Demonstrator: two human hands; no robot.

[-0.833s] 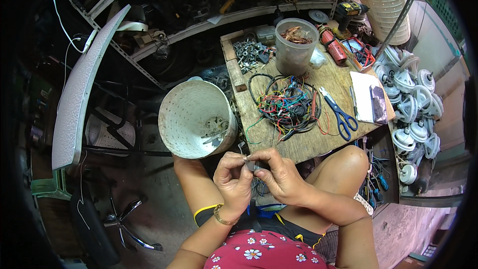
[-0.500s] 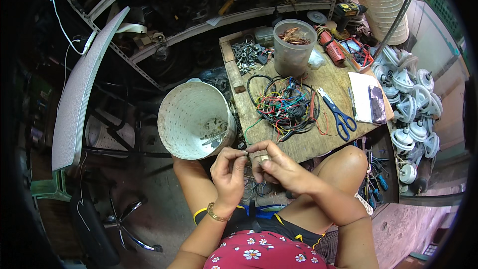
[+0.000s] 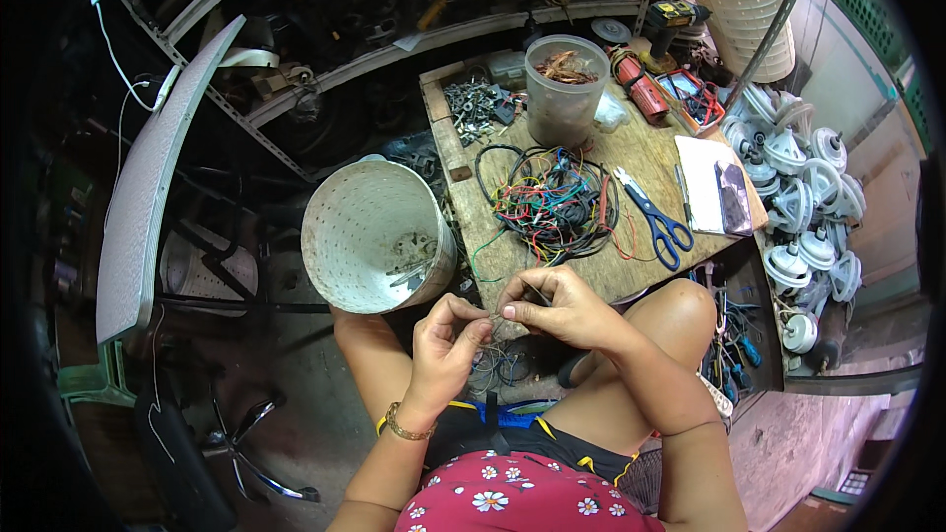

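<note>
My left hand and my right hand meet in front of me, above my lap and just short of the workbench edge. Both are closed in a pinch, fingertips nearly touching. A thin wire, small and hard to make out, runs between them. Beyond the hands, a tangle of coloured wires lies on the wooden workbench. Blue-handled scissors rest to its right. A translucent tub behind the tangle holds copper strands.
A white perforated bucket stands left of the bench. Metal bits, a red cylindrical tool, a notebook and a phone are on the bench. Whitish plastic parts pile up at right, with hand tools below.
My right hand has turned, its thumb now stretched toward the left fingertips. The pale spot seen at its fingers earlier no longer shows. The whole view has shifted slightly.
</note>
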